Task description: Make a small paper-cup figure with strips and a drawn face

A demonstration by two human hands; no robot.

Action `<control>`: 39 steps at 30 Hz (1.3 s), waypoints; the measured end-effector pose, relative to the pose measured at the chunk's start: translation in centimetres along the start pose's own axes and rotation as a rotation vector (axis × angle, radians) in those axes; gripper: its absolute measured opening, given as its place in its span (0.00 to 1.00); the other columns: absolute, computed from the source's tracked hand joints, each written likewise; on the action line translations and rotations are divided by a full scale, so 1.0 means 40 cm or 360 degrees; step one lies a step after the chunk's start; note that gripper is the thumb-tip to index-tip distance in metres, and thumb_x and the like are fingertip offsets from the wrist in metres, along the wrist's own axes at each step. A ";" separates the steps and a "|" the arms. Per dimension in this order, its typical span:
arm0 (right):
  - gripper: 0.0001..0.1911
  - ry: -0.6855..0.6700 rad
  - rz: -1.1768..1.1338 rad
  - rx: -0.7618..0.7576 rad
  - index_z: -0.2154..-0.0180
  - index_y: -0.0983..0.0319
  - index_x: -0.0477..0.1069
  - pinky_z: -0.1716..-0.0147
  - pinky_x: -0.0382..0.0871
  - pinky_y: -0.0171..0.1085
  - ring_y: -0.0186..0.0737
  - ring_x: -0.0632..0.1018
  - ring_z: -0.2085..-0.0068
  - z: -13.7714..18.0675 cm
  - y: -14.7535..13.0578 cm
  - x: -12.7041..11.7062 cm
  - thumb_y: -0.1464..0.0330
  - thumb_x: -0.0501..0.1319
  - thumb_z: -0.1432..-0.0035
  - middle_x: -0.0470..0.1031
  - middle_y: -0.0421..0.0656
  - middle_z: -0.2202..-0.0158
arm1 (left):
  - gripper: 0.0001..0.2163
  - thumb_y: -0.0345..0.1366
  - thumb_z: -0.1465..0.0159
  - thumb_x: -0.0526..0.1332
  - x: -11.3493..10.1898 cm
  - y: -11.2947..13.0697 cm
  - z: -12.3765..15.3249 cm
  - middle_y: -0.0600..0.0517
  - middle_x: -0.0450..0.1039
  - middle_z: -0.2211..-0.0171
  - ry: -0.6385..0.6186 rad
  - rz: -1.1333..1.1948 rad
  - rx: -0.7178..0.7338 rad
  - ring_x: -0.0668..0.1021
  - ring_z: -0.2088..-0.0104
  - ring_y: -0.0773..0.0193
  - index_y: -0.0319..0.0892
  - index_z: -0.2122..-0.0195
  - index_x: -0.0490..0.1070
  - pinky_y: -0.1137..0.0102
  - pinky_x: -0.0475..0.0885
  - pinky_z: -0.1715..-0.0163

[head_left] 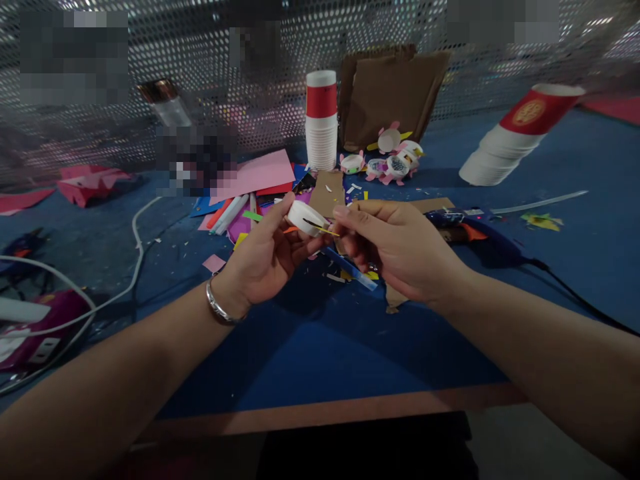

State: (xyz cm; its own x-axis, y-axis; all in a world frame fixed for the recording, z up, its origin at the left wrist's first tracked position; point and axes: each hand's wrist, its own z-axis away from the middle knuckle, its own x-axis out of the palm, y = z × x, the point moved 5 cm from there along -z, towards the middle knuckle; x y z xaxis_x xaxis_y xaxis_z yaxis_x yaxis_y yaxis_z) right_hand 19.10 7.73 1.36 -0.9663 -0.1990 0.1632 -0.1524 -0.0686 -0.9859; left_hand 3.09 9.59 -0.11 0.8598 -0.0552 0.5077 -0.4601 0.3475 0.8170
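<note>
Head view: white cup piece [301,215] in left hand [260,260], long axis down-right.

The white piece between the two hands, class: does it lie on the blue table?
No: the left hand holds the white piece up above the blue table.

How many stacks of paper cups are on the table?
2. The middle stack stands just left of the brown cardboard; the right stack is to the right of that cardboard. I see no others.
</note>
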 end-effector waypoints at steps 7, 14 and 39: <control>0.26 0.0111 0.0586 -0.0435 0.65 0.60 0.78 0.71 0.70 0.36 0.35 0.77 0.70 -0.012 -0.019 -0.029 0.45 0.77 0.46 0.80 0.42 0.67 | 0.11 0.45 0.29 0.70 -0.001 -0.009 0.001 0.52 0.85 0.65 -0.0074 -0.0117 0.0105 0.84 0.69 0.67 0.42 0.60 0.81 0.74 0.83 0.68; 0.31 -0.0081 0.0674 -0.0285 0.62 0.62 0.81 0.68 0.71 0.37 0.41 0.81 0.64 -0.018 -0.004 -0.023 0.40 0.74 0.45 0.84 0.46 0.65 | 0.16 0.50 0.38 0.77 0.001 -0.031 0.008 0.52 0.82 0.67 -0.0168 -0.0325 0.0182 0.83 0.67 0.64 0.42 0.64 0.79 0.72 0.81 0.68; 0.17 -0.0211 0.0529 -0.0567 0.59 0.59 0.77 0.61 0.79 0.42 0.44 0.83 0.58 0.007 -0.059 -0.014 0.60 0.78 0.44 0.83 0.44 0.60 | 0.20 0.38 0.46 0.84 0.012 0.021 0.035 0.56 0.83 0.64 -0.0443 -0.0423 0.0443 0.84 0.66 0.70 0.45 0.58 0.78 0.77 0.81 0.62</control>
State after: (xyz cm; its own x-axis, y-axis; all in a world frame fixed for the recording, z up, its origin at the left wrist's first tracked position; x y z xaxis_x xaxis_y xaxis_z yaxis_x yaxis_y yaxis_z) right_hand 20.07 7.71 3.61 -0.9435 -0.2773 -0.1813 0.0756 0.3527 -0.9327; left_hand 2.80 8.53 1.18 0.8812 -0.3703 0.2938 -0.3065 0.0255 0.9515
